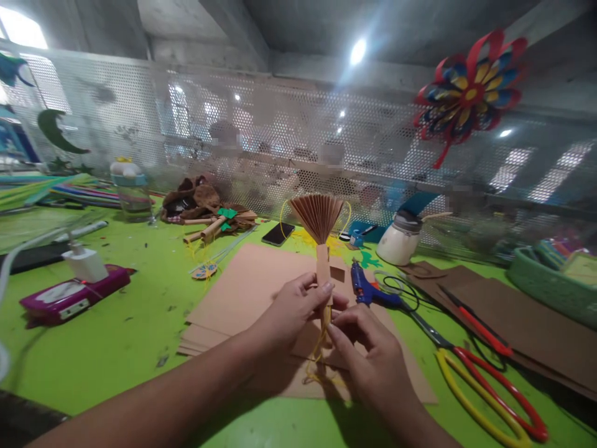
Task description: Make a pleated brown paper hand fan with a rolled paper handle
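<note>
A pleated brown paper fan (pixel 319 214) with a flat paper handle stands upright in front of me, a yellow string loop at each side of its top. My left hand (pixel 303 295) is closed around the handle, thumb in front. Fingers of my right hand (pixel 368 342) pinch at the handle's lower end, where yellow string (pixel 319 358) is wound and hangs down in loose loops. Beneath both hands lie stacked sheets of brown card (pixel 247 286). A blue glue gun (pixel 368 286) rests just right of the fan.
Scissors (pixel 494 386) and a red-handled cutter (pixel 482 323) lie at the right, near dark brown card (pixel 527 311) and a green basket (pixel 536 280). A white jar (pixel 398 239) and phone (pixel 278 234) stand farther back. A purple power strip (pixel 77 295) is at the left.
</note>
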Motion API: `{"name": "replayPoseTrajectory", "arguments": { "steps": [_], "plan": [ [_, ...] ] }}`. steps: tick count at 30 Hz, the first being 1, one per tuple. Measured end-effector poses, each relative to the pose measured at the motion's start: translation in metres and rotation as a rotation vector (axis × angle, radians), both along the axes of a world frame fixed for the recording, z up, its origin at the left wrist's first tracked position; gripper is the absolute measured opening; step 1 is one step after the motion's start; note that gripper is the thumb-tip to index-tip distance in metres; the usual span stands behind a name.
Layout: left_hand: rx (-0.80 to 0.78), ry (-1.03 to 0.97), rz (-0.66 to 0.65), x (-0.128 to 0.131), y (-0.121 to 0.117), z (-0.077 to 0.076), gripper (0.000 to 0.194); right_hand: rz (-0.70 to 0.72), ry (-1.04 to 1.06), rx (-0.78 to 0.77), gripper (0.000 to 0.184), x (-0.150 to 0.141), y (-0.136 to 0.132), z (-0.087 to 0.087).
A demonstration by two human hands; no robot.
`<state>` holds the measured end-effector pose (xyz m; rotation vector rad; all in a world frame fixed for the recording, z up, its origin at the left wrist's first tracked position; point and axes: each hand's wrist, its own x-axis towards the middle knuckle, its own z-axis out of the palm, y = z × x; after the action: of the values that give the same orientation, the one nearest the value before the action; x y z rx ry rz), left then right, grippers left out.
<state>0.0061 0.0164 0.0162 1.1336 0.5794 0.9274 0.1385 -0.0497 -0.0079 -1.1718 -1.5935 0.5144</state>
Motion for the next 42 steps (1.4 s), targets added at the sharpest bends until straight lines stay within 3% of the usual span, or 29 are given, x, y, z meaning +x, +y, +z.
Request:
{"name": "replayPoseTrajectory", "arguments": {
  "steps": [9, 13, 17, 20, 23, 27, 29, 35, 42],
  "plan": [
    [0.009, 0.050, 0.065, 0.006, -0.006, -0.005, 0.024, -0.063, -0.025, -0.040, 0.019, -0.001, 0.004, -0.001],
    [0.013, 0.041, 0.050, 0.006, -0.005, -0.003, 0.024, -0.046, 0.083, -0.112, 0.023, 0.001, 0.004, 0.004],
    [0.013, 0.035, 0.088, 0.005, -0.007, -0.003, 0.023, -0.012, 0.250, -0.290, 0.024, 0.004, 0.001, 0.014],
    [0.012, 0.050, 0.089, 0.005, -0.009, -0.001, 0.023, 0.098, 0.517, -0.500, 0.030, 0.005, 0.001, 0.018],
    [0.038, 0.063, 0.097, 0.003, -0.006, 0.000, 0.024, 0.211, 0.703, -0.589, 0.035, 0.005, 0.002, 0.017],
    [0.062, 0.056, 0.079, -0.001, 0.001, 0.000, 0.026, 0.193, 0.686, -0.639, 0.034, 0.005, 0.003, 0.014],
    [0.052, 0.036, 0.056, -0.002, 0.004, -0.002, 0.026, 0.140, 0.565, -0.598, 0.036, 0.006, 0.002, 0.014],
    [0.026, -0.003, 0.016, -0.003, 0.005, -0.003, 0.021, 0.008, 0.232, -0.222, 0.028, 0.010, 0.003, 0.014],
    [-0.056, -0.040, -0.018, -0.006, 0.007, 0.002, 0.017, -0.046, 0.106, -0.120, 0.024, 0.015, 0.002, 0.008]
  ]
}}
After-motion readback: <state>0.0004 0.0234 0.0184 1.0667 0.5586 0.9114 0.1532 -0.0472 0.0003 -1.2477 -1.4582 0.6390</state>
